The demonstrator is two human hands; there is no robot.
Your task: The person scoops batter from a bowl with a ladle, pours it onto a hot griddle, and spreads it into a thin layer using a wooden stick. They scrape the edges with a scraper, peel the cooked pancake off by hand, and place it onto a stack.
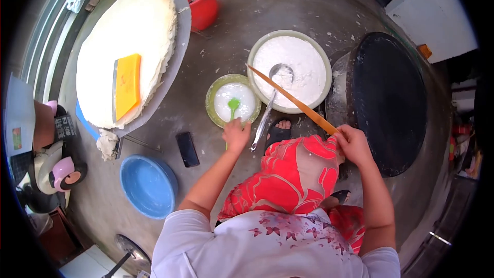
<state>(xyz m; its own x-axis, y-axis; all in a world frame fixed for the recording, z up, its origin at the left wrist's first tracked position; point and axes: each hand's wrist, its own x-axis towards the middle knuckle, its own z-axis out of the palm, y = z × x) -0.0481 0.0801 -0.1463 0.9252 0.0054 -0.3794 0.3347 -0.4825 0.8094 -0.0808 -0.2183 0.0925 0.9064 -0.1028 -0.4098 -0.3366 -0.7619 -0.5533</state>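
My left hand is closed around the handle of a green spoon, whose small head lies in white liquid. That liquid fills much of a yellow-green bowl on the floor. In my right hand is a long, flat wooden spatula, its pointed end reaching left over a large tub of white batter. A metal ladle rests in the tub, its bowl in the batter and its handle over the rim, passing under the wooden spatula.
A round black griddle stands at right. Upper left, a stack of thin pale flatbreads carries an orange scraper. A red bucket, a blue basin and a phone are on the floor.
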